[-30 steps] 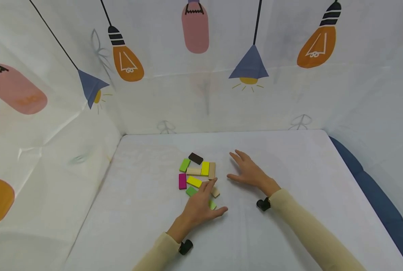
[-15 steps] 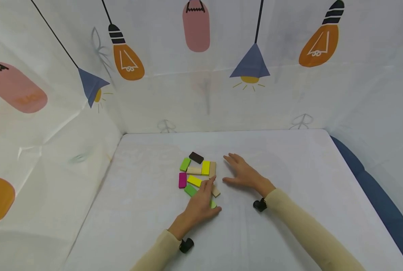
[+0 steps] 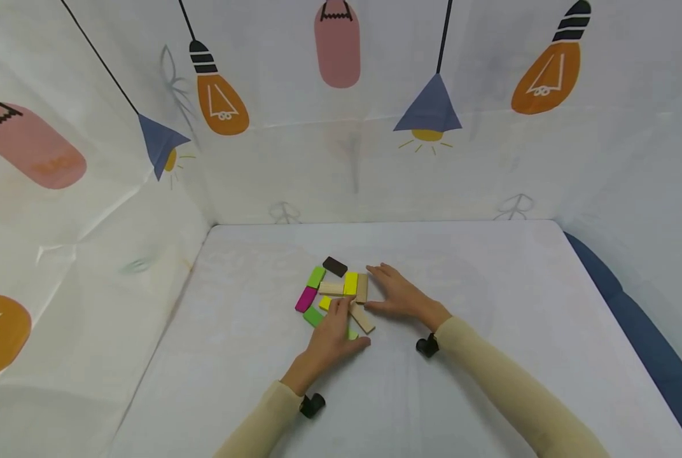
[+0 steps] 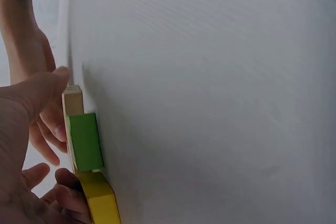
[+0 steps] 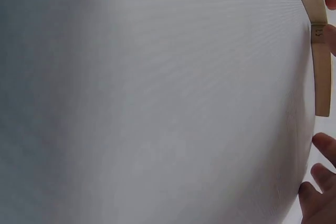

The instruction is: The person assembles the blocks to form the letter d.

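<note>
Flat coloured and wooden blocks lie grouped on the white table. My left hand [image 3: 328, 337] reaches over the near blocks, thumb spread away, its fingers partly hiding a yellow block [image 3: 325, 303] and a light green block [image 3: 353, 334]. In the left wrist view its fingertips touch a yellow block [image 4: 101, 199] beside a green block [image 4: 85, 141]. My right hand [image 3: 401, 294] is open beside an upright-lying wooden block [image 3: 362, 288] and a slanted wooden block [image 3: 362, 318]. Two wooden blocks [image 5: 322, 77] also show at the right wrist view's edge, with fingertips near them.
A black block [image 3: 334, 266], a light green block [image 3: 316, 277] and a magenta block [image 3: 306, 299] form the group's far left side, with a green block [image 3: 313, 316] below. White patterned sheeting [image 3: 352, 159] surrounds the table [image 3: 467, 254]. A blue seat [image 3: 627, 312] stands at the right.
My left hand has shifted left, and the green blocks by it have moved left too. The magenta block has turned to a slant against the light green one. My right hand has come left towards the wooden blocks.
</note>
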The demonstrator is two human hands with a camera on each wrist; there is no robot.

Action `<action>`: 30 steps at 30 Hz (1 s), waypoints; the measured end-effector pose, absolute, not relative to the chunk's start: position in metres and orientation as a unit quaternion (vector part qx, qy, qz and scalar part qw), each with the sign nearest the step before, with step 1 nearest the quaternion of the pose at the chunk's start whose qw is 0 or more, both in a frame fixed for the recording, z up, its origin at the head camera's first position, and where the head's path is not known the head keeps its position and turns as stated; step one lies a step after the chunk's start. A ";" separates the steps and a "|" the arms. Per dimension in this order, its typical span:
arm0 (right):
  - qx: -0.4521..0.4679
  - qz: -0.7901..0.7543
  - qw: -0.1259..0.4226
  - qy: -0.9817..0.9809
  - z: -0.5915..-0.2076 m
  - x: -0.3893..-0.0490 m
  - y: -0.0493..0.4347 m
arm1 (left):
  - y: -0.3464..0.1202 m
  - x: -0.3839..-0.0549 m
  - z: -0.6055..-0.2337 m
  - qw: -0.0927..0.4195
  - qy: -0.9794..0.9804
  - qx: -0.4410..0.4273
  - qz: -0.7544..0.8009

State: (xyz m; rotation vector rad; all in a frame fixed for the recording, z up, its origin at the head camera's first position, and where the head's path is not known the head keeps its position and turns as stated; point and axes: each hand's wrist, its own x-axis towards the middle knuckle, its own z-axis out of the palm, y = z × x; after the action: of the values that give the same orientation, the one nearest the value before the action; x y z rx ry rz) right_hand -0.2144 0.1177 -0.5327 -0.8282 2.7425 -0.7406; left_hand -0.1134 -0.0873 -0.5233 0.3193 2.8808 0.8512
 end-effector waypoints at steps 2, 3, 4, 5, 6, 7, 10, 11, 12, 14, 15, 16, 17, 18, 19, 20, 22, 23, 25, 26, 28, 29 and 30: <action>-0.274 -0.257 0.093 0.922 -0.534 -0.216 0.117 | -0.085 -0.114 -0.523 0.061 0.954 0.102 0.276; -0.275 -0.262 0.090 0.921 -0.534 -0.216 0.117 | -0.084 -0.114 -0.523 0.060 0.955 0.100 0.272; -0.276 -0.266 0.088 0.919 -0.535 -0.217 0.117 | -0.083 -0.114 -0.523 0.058 0.957 0.098 0.268; -0.277 -0.271 0.085 0.918 -0.536 -0.218 0.117 | -0.082 -0.115 -0.524 0.055 0.959 0.096 0.262; -0.279 -0.277 0.081 0.916 -0.536 -0.219 0.116 | -0.081 -0.115 -0.524 0.050 0.960 0.094 0.258; -0.282 -0.281 0.078 0.914 -0.536 -0.219 0.116 | -0.080 -0.115 -0.524 0.046 0.962 0.091 0.254; -0.288 -0.283 0.072 0.912 -0.538 -0.220 0.115 | -0.077 -0.115 -0.525 0.037 0.966 0.080 0.241; -0.288 -0.282 0.072 0.912 -0.538 -0.220 0.115 | -0.076 -0.116 -0.525 0.034 0.968 0.077 0.235; -0.288 -0.282 0.074 0.912 -0.538 -0.220 0.114 | -0.076 -0.116 -0.526 0.034 0.970 0.073 0.230; -0.282 -0.283 0.078 0.913 -0.537 -0.220 0.113 | -0.075 -0.116 -0.527 0.034 0.972 0.069 0.222; -0.278 -0.284 0.082 0.914 -0.536 -0.219 0.113 | -0.075 -0.116 -0.527 0.034 0.973 0.068 0.220; -0.275 -0.287 0.082 0.914 -0.536 -0.219 0.113 | -0.076 -0.116 -0.527 0.034 0.972 0.067 0.221; -0.271 -0.290 0.085 0.914 -0.535 -0.218 0.112 | -0.076 -0.116 -0.526 0.037 0.972 0.065 0.222; -0.268 -0.292 0.086 0.914 -0.534 -0.218 0.112 | -0.077 -0.117 -0.526 0.038 0.972 0.064 0.225; -0.266 -0.294 0.086 0.914 -0.533 -0.218 0.111 | -0.078 -0.117 -0.525 0.039 0.971 0.063 0.228; -0.264 -0.296 0.085 0.914 -0.532 -0.217 0.111 | -0.079 -0.117 -0.524 0.040 0.970 0.062 0.230; -0.264 -0.297 0.080 0.914 -0.531 -0.216 0.111 | -0.081 -0.118 -0.523 0.041 0.970 0.061 0.231; -0.263 -0.299 0.079 0.914 -0.531 -0.216 0.111 | -0.081 -0.118 -0.522 0.041 0.970 0.062 0.233; -0.265 -0.298 0.071 0.914 -0.530 -0.216 0.112 | -0.083 -0.119 -0.521 0.045 0.969 0.064 0.235; -0.266 -0.299 0.068 0.914 -0.530 -0.216 0.113 | -0.083 -0.120 -0.521 0.047 0.968 0.064 0.236; -0.268 -0.300 0.061 0.913 -0.530 -0.216 0.115 | -0.084 -0.121 -0.520 0.050 0.967 0.066 0.241; -0.270 -0.303 0.058 0.912 -0.530 -0.217 0.116 | -0.084 -0.121 -0.520 0.053 0.966 0.066 0.244; -0.271 -0.305 0.055 0.911 -0.530 -0.217 0.117 | -0.084 -0.121 -0.519 0.056 0.965 0.066 0.246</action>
State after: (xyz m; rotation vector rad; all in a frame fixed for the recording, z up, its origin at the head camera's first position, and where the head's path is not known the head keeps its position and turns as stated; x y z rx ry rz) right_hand -0.2169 0.1173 -0.5296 -0.8233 2.7663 -0.9265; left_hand -0.1211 -0.0839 -0.5194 0.1998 2.9287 0.7477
